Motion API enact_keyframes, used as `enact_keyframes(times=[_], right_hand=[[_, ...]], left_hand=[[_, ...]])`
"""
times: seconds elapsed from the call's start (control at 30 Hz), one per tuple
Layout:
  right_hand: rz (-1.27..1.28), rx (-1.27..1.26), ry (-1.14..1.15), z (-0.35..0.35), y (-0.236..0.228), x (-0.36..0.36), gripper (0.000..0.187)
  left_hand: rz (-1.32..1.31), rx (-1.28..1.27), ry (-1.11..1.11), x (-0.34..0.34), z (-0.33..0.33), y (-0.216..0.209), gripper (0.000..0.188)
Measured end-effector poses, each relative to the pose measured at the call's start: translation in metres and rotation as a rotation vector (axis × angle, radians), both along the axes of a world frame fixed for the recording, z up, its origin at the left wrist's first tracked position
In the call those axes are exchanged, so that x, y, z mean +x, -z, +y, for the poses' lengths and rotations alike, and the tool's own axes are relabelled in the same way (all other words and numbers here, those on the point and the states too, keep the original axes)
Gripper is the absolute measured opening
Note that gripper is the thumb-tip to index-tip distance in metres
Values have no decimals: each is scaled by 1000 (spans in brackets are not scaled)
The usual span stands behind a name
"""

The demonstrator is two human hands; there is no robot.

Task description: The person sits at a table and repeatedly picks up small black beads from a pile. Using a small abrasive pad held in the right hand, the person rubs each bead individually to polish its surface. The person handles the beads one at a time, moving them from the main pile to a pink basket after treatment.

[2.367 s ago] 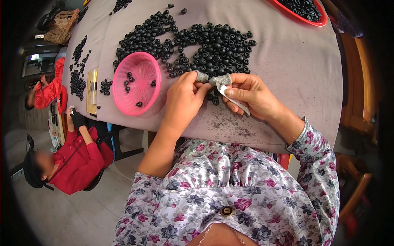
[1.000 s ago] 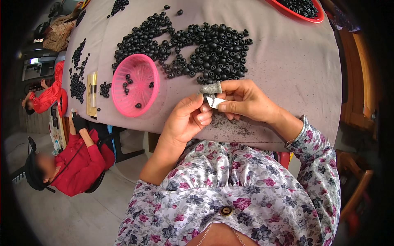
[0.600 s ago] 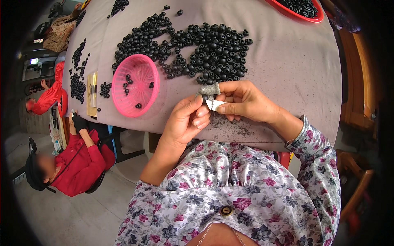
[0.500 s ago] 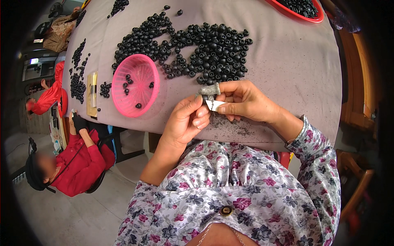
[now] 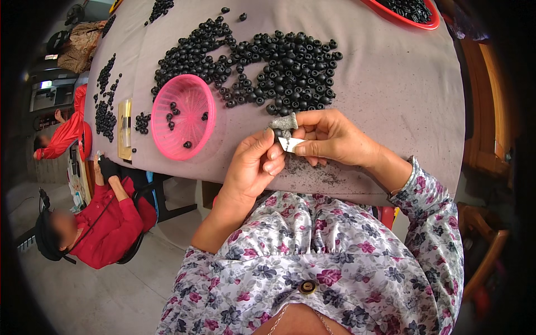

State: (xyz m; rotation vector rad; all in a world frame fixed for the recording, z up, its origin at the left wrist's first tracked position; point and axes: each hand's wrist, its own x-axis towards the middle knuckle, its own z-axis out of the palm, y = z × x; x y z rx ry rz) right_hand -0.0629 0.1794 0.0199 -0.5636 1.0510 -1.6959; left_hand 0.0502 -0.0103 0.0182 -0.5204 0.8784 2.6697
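Note:
Close together over the near table edge, both of my hands are closed. A small round black part (image 5: 277, 133) is pinched between the thumb and fingers of my left hand (image 5: 249, 162). My right hand (image 5: 343, 139) grips a flat white piece with dark marks (image 5: 290, 145) under its thumb, right against the black part. A speckled grey finger sleeve (image 5: 286, 121) covers the tip of my right index finger. Just beyond my hands spreads a large heap of round black parts (image 5: 301, 72) with holes. Dark crumbs (image 5: 318, 176) lie on the cloth below my fingers.
A pink mesh basket (image 5: 209, 131) holding several black parts stands left of my hands. Beyond it lie a yellowish flat case (image 5: 124, 131) and smaller black clusters (image 5: 105, 120). A red basin (image 5: 432, 21) is at the far right. A person in red (image 5: 114, 229) sits at left.

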Motion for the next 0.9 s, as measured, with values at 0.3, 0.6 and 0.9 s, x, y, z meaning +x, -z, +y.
enact_keyframes(times=[0.3, 0.6, 0.9], right_hand=[[-19, -10, -33, 1, 1, -2, 22], [-23, 16, -30, 0, 0, -2, 21], [-22, 14, -27, 1, 4, -1, 23]], left_hand=[[7, 2, 19, 3, 2, -5, 27], [-37, 20, 13, 5, 5, -7, 31], [-16, -82, 23, 3, 8, -10, 33]])
